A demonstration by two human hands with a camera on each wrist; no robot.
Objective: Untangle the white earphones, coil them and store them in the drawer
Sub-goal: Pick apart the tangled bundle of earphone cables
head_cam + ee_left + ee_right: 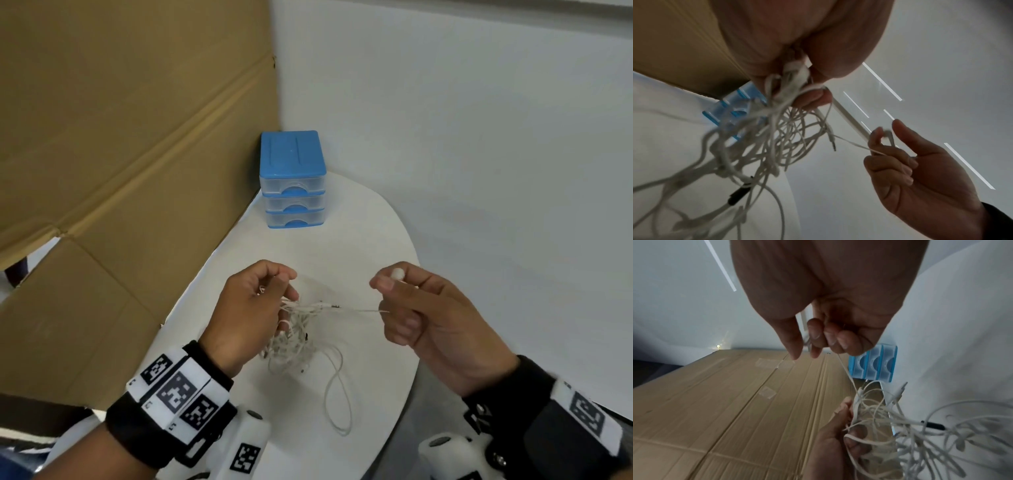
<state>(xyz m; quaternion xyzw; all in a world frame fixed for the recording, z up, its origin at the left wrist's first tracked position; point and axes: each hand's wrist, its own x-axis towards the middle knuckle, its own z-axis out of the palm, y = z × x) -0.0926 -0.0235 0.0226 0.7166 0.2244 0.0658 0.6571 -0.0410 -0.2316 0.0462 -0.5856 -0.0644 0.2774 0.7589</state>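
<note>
White table (370, 240), both hands pinching tangled earphones (294, 339), drawers (293, 181) at rear edge

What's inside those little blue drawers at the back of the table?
All three drawers of the blue drawer unit are closed. Their fronts are clear plastic, yet nothing can be made out through them from here. The white earphones are not inside, but tangled between both hands.

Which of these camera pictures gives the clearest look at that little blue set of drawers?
The head view. The blue drawer unit stands whole and upright at the table's far end, with all three drawers shut. The right wrist view shows only its front, turned sideways, behind the right hand. In the left wrist view the white earphones mostly hide it.
</note>
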